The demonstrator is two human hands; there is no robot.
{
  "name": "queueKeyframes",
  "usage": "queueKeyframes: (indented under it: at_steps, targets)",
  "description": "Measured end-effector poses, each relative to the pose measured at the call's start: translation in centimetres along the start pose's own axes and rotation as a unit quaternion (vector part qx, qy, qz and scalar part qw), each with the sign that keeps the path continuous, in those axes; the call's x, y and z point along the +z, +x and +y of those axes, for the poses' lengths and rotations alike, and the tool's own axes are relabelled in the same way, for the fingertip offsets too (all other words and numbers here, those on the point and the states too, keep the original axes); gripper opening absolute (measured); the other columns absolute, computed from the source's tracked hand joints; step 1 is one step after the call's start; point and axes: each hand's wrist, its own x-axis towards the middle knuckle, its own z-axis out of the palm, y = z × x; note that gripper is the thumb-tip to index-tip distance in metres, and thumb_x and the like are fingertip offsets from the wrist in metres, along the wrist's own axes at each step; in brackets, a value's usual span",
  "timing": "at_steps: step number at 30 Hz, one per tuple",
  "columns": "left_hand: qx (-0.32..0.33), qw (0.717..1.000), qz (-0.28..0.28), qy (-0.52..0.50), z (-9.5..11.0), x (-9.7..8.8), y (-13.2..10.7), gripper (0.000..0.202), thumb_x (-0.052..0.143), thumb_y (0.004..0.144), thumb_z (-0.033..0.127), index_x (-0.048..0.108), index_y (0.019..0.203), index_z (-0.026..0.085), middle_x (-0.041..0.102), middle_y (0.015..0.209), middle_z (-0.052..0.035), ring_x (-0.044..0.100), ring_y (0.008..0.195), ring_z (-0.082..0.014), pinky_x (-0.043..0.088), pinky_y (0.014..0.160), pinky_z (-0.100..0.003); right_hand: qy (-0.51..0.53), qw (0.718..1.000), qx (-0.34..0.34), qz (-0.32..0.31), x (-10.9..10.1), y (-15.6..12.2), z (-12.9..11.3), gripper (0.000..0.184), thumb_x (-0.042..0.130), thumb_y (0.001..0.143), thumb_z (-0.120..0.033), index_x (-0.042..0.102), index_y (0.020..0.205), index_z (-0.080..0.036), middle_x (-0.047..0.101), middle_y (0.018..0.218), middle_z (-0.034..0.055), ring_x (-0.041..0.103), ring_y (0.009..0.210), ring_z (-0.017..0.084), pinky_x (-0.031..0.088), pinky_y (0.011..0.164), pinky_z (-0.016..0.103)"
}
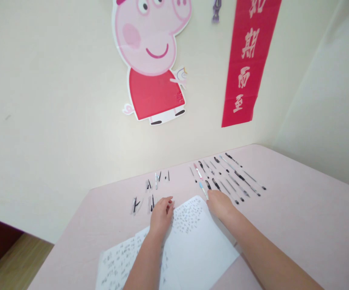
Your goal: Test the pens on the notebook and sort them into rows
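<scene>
Written sheets (114, 262): overlap at near left on the pink table (313, 209).
Pen parts (153, 202): clustered, far left.
Left hand (161, 212): half curled at the top sheet (204, 245), any hold impossible to tell.
Right hand (219, 202): bends beside a blue-and-white pen (202, 189), its grip hidden.
Pens (239, 176): lie in rows, far right.

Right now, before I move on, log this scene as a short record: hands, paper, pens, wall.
left hand: by the left edge of the top sheet, fingers loosely bent, no pen visible in it
right hand: at the sheet's upper right, beside a light-blue-and-white pen; grip unclear
paper: top sheet handwritten near its upper end; handwritten sheet to its left
right group: pens in two rows on the pink table
left group: small black and clear pieces
wall: cartoon pig cutout, red banner
</scene>
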Motion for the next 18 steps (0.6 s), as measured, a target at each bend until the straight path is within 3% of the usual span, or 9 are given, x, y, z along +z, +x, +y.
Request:
queueKeyframes:
  at_steps: [3, 7, 13, 18]
  targets:
    - [0.002, 1.0, 0.003, -0.001, 0.1, 0.0, 0.0, 0.025, 0.045, 0.085, 0.026, 0.058, 0.105, 0.02, 0.063, 0.089, -0.0039, 0.06, 0.074, -0.0144, 0.049, 0.073, -0.031, 0.009, 1.0, -0.016, 0.017, -0.3, -0.4, -0.7, 0.019, 0.05, 0.084, -0.017, 0.062, 0.097, -0.01, 0.066, 0.096, 0.0177, 0.063, 0.09, 0.026, 0.042, 0.071, 0.03]
    - [0.005, 1.0, 0.001, 0.0, 0.3, -0.1, 0.1, 0.025, 0.045, 0.085, 0.025, 0.059, 0.104, 0.019, 0.064, 0.088, -0.0041, 0.06, 0.073, -0.0142, 0.049, 0.072, -0.03, 0.021, 0.996, -0.089, 0.016, 0.1, -1.3, -2.4, 0.017, 0.05, 0.083, -0.02, 0.062, 0.093, -0.013, 0.066, 0.094, 0.0127, 0.062, 0.089, 0.023, 0.039, 0.071, 0.028]
    - [0.019, 1.0, -0.005, 0.01, 0.2, -0.1, 0.0, 0.024, 0.044, 0.085, 0.025, 0.059, 0.102, 0.019, 0.064, 0.087, -0.0044, 0.06, 0.075, -0.0151, 0.049, 0.075, -0.032, 0.06, 0.981, -0.182, 0.004, 2.3, -2.5, -4.7, 0.015, 0.051, 0.084, -0.025, 0.063, 0.086, -0.016, 0.067, 0.087, 0.0075, 0.061, 0.082, 0.019, 0.035, 0.067, 0.026]
    - [0.024, 1.0, -0.006, 0.014, 0.5, -0.3, 0.0, 0.024, 0.042, 0.087, 0.028, 0.06, 0.101, 0.018, 0.064, 0.088, -0.0055, 0.06, 0.08, -0.0169, 0.049, 0.078, -0.034, 0.076, 0.978, -0.19, 0.03, 3.9, -2.7, -5.1, 0.025, 0.042, 0.09, -0.03, 0.063, 0.084, -0.017, 0.067, 0.086, 0.0062, 0.06, 0.082, 0.018, 0.034, 0.068, 0.025]
